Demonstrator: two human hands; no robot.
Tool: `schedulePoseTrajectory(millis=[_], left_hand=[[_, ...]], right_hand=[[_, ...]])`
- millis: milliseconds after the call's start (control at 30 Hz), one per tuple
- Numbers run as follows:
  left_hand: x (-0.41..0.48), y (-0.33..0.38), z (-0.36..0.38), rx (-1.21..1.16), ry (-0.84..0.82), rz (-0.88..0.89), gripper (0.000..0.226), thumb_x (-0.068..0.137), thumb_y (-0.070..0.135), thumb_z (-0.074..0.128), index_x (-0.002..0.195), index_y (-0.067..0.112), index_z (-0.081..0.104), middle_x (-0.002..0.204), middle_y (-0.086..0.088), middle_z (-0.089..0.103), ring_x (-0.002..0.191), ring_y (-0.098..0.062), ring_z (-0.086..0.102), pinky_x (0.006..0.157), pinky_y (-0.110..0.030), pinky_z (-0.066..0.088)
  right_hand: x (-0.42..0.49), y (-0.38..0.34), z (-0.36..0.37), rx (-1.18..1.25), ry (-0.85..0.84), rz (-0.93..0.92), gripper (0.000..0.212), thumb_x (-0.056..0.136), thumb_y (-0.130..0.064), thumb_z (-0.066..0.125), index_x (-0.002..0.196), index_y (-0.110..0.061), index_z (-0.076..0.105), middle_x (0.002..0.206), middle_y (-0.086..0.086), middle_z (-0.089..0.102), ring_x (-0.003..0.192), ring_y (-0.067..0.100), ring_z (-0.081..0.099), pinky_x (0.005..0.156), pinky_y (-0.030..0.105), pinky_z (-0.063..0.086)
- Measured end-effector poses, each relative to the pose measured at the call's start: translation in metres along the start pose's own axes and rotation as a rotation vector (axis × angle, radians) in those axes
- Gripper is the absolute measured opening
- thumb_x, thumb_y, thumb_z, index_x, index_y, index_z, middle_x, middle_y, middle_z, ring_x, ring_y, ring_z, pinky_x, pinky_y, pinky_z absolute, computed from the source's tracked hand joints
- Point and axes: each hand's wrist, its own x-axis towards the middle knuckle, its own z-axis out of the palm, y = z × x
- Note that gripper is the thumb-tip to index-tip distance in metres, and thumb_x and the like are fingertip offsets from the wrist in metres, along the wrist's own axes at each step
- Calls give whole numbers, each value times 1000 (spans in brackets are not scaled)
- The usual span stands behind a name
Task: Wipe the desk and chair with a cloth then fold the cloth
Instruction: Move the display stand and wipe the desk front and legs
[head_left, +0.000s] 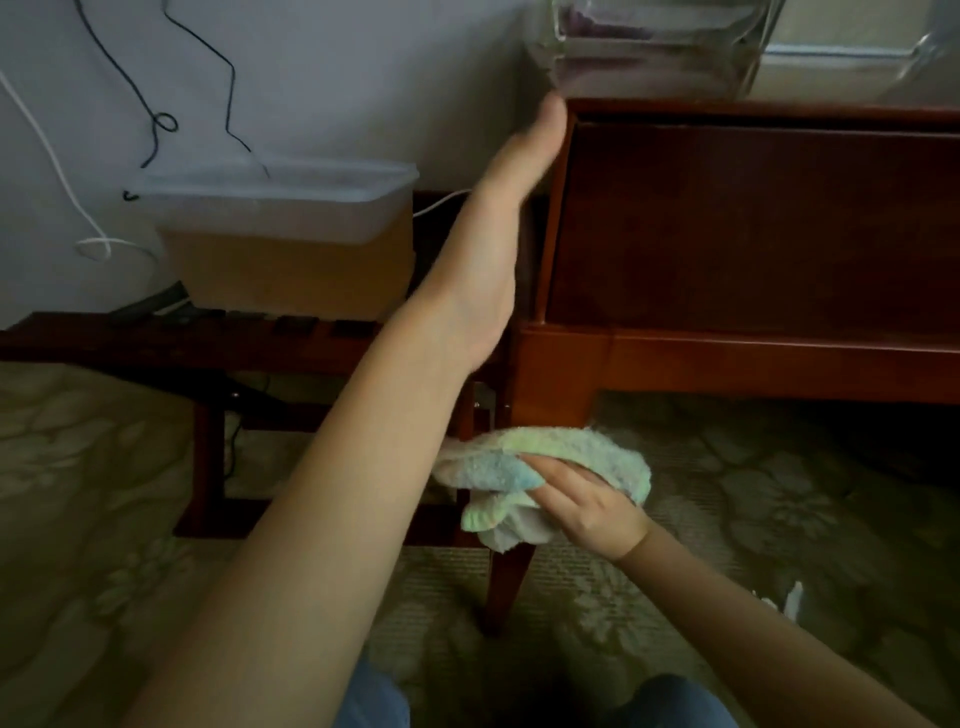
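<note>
At the far left, loose cables (156, 119) hang down the wall above a low rack (156, 338), which carries a cardboard box (291, 275) with a plastic tub (280, 202) on top. That rack stands just beside the worktop (753, 228), so you have little room on that flank.

Your left hand (498, 228) reaches up along the worktop's left corner. Its fingers are straight and pressed together and hold nothing, and the fingertips are level with the top edge. It looks like a brace, though I can't tell how hard it presses.

Lower and to the right, your right hand (587, 512) grips the cloth (545, 457), fingers curled into the bunched towel. The cloth sits against the top of the worktop's front leg (506, 582), just under the lower rail.

You seem to be partway through the wiping, working on the frame and leg. The top surface is barely in view, with clear containers (649, 52) standing on it, so I can't say whether it is done. No chair is in view and the cloth is crumpled, so the chair and the folding probably remain.

To the right, the carpet (779, 493) under the worktop gives you space to move the cloth along the rail.
</note>
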Motion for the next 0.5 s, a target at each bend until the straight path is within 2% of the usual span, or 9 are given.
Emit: schedulePoseTrajectory(millis=[33,67,133,200,233,300,367,433,500], left_hand=[[-10,-12,-2,46,13,-24,65,93,53,42,150,30,21,155,12,22,129,6,18,96,-27,15],[-19,-29,-6,83,33,-54,68,92,56,41,150,32,15,155,15,20,124,8,20,100,-23,13],[-41,-60,-11,107,38,-134,85,80,69,48,149,37,12,154,14,22,130,1,23,104,-27,18],[-56,-84,-14,119,4,-216,111,57,81,60,149,37,17,149,10,33,131,-7,35,109,-31,25],[-59,-90,-17,139,-28,-247,115,52,80,65,148,34,21,143,9,41,127,-8,42,108,-32,32],[-60,-96,-20,205,-67,-258,98,63,63,67,146,29,26,130,8,52,119,-12,52,102,-33,43],[-57,-96,-23,281,-78,-250,79,74,47,66,142,27,30,119,11,56,112,-11,57,91,-26,49],[-56,-96,-23,344,-74,-226,63,81,40,64,135,29,33,112,15,55,102,-2,57,77,-13,49],[-55,-99,-22,394,-67,-212,52,85,36,62,126,32,32,107,17,53,93,6,54,67,-4,46]], right_hand=[[-1,1,2,-5,4,-2,29,103,-10,26,125,-5,44,129,11,41,112,18,47,110,23,24],[0,2,3,-8,10,1,29,103,-10,25,124,-5,44,129,12,41,112,18,47,111,23,21],[2,2,2,-1,27,1,29,103,-11,23,122,-5,44,128,12,40,112,19,46,112,23,18],[0,2,4,-4,29,-19,29,103,-11,22,120,-5,45,124,13,41,110,20,46,112,24,19],[-1,1,5,-4,37,-26,30,104,-12,21,120,-5,45,123,12,41,109,20,46,110,26,23],[-6,-2,7,2,55,2,31,104,-15,20,120,-6,45,121,11,41,108,19,46,104,29,30],[-10,-11,10,-17,92,96,33,105,-19,18,117,-7,46,119,10,42,104,19,46,99,30,33],[-9,-25,18,-52,179,250,34,104,-22,18,114,-8,47,117,12,47,102,22,47,95,32,36],[-6,-40,31,-29,265,473,31,104,-24,23,110,-6,48,108,21,61,101,26,48,91,33,39]])
